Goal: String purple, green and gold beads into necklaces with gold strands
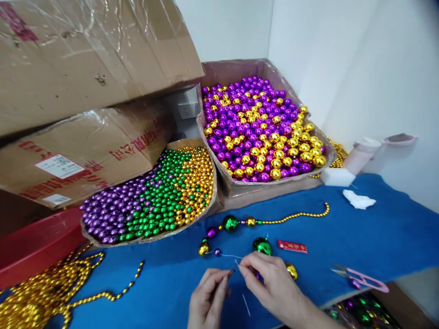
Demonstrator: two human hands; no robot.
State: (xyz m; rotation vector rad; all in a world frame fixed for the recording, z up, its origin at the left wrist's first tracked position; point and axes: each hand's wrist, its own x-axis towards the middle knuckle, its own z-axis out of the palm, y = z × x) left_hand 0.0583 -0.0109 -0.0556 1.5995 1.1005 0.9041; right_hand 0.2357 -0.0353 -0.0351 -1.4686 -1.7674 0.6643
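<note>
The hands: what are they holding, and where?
Both hands, left and right, pinch a thin thread near its loose end; the beads lie unheld.

Both hands sit at the near edge of the blue cloth-covered surface [377, 233], left hand [207, 299] beside right hand [274, 285]. Just behind them lies the strand of mixed round beads [240, 223]. Further back, the cardboard tray of small beads [154, 196] sits left of the cardboard box of large beads [260, 128]. The pink thread snips [360, 276] lie to the right, and the pile of gold bead chain [41, 292] to the far left.

a blue-covered worktop [394, 237] carries two open bead boxes [240, 189], a bead strand [291, 215], gold chains [34, 297], a red packet [292, 246], pink snips [363, 278] and white scraps [358, 200].
</note>
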